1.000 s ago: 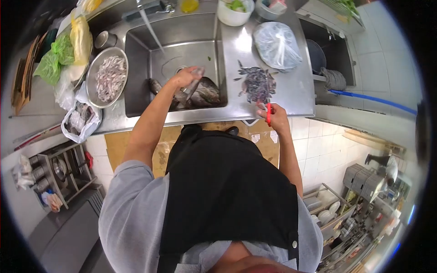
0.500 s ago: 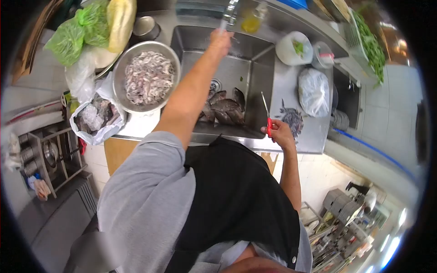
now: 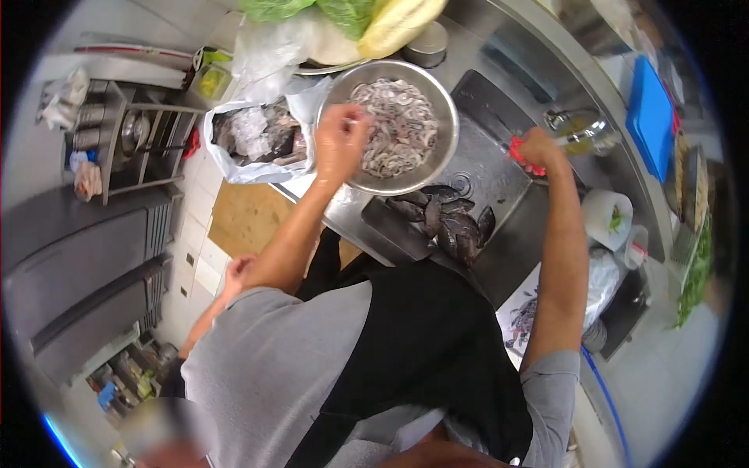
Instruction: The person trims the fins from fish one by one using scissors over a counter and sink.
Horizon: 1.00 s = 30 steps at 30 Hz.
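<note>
My left hand [image 3: 342,144] is over the left rim of a steel bowl [image 3: 449,129] full of small pale seafood pieces [image 3: 399,125]. Its fingers are loosely bent and a little blurred, with nothing visible in them. Just left of it stands a white plastic bag [image 3: 234,173] holding dark fish and ice [image 3: 253,132]. My right hand [image 3: 540,152] grips red-handled scissors [image 3: 518,153] above the far right part of the sink, near the tap [image 3: 573,140]. Several dark whole fish [image 3: 456,222] lie in the near part of the sink [image 3: 499,183].
Green bags [image 3: 343,19] and a yellowish bundle [image 3: 402,27] rest behind the bowl. White containers [image 3: 607,218] and a clear plastic bag [image 3: 601,288] stand right of the sink. Another person's hand [image 3: 238,271] is close behind my left arm. A blue board [image 3: 650,117] is at far right.
My left hand has left the tap and come over to the bowl's left rim. My right hand has carried the scissors from the counter to above the sink. The view has turned left.
</note>
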{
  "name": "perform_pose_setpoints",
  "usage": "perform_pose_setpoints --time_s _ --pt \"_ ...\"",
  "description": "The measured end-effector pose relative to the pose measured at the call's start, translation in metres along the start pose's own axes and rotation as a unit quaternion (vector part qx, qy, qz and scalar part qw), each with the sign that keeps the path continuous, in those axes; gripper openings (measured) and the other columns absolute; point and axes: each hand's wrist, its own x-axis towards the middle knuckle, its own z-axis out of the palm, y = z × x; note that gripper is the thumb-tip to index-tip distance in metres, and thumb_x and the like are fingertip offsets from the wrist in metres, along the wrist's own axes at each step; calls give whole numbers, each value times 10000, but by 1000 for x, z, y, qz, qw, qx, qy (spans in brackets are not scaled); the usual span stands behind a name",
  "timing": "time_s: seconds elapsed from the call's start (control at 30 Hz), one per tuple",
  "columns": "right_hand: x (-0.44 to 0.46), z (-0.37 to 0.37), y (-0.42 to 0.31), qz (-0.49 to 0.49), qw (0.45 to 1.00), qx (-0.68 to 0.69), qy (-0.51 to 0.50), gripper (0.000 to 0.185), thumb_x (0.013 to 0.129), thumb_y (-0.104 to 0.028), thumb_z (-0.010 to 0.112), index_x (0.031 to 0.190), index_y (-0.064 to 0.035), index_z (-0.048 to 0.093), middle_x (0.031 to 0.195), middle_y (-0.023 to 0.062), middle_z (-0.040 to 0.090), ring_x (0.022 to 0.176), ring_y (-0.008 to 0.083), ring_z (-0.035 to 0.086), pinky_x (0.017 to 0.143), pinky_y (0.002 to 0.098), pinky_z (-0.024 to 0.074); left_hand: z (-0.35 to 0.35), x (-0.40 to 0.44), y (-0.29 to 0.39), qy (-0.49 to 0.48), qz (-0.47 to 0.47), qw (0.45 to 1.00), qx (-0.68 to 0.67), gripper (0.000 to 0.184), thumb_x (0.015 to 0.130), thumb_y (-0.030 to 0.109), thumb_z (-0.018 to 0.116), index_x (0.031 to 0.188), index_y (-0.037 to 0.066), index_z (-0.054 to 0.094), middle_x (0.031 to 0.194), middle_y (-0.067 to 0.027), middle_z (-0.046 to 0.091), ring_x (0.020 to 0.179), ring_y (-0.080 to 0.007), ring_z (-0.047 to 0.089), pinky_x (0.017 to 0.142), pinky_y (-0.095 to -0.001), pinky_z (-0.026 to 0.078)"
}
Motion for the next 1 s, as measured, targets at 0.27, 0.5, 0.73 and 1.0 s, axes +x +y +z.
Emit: perform_pose_setpoints --time_s 0.27,0.5,0.73,1.0 --pt "24 21 7 -78 989 119 -34 350 822 -315 885 832 -10 712 621 64 637 480 163 585 461 350 452 -134 -22 -112 100 -24 917 386 169 866 134 709 1009 59 759 960 -148 720 869 -364 692 810 -456 554" --pt "2 57 40 -67 983 172 -19 318 841 -299 874 827 -33 700 613 37 617 479 138 567 443 327 434 -122 -39 -91 -47 -13 892 449 205 839 142 685 1010 89 784 1021 -137 726 979 -376 674 886 -507 532" --pt "-19 66 57 -74 979 187 14 393 825 -352 880 781 -16 680 627 46 622 502 148 552 466 362 438 -98 -18 -94 -22 57 873 485 208 862 207 660 983 92 784 969 -173 747 945 -400 702 835 -528 547" --pt "-34 60 58 -64 973 200 98 462 783 -421 897 764 -5 698 650 100 668 546 199 615 516 385 487 -75 -21 -102 -157 77 824 539 195 864 131 634 984 67 774 1078 -190 747 1018 -397 720 875 -539 565"
